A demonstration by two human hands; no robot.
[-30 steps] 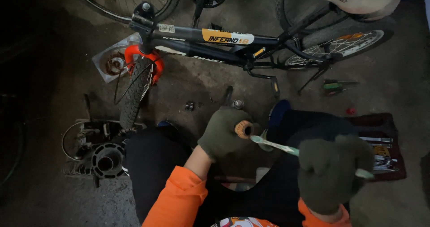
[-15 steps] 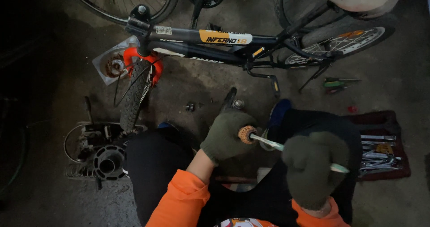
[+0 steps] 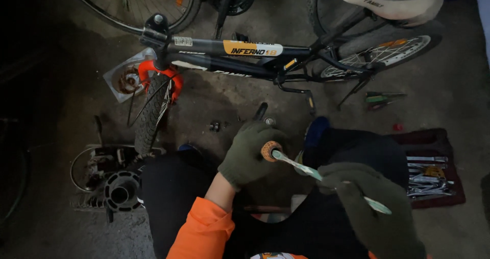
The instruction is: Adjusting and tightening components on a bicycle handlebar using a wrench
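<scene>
Compared with a second ago, the flat wrench (image 3: 326, 180) now touches the round orange part (image 3: 271, 150) at frame centre. The left hand (image 3: 248, 154) is clamped on that part; the right hand (image 3: 375, 215) grips the wrench. One bicycle (image 3: 245, 54) lies above, with a yellow oblong label on its frame.

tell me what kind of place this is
Probably a bicycle repair spot, working on a bare concrete floor. A small black bicycle lies on the ground, an open tool roll holds wrenches, and loose wheel parts sit nearby.
</scene>
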